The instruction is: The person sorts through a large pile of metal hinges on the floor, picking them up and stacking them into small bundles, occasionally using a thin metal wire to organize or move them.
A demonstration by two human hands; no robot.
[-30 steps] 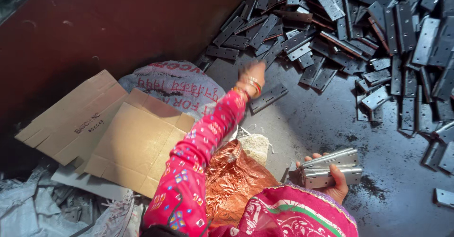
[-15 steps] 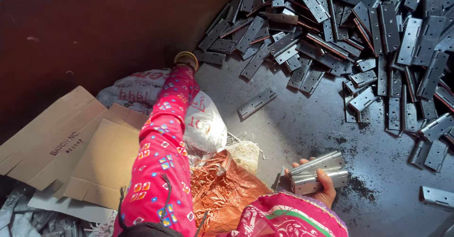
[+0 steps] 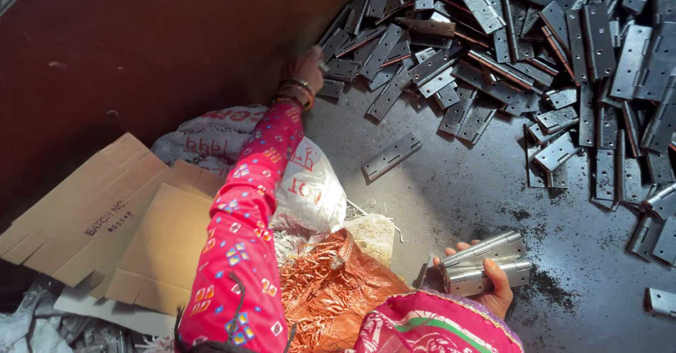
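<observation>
Our right hand [image 3: 493,289] clamped a hinge stack [image 3: 486,263] at lower right, our left hand [image 3: 306,67] touched the hinge pile [image 3: 507,50]; overreaching risked spilling it.

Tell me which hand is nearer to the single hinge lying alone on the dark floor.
Left. The left hand is at the edge of the hinge pile, up and left of the single hinge. The right hand holds a stack of hinges lower down, farther away.
</observation>
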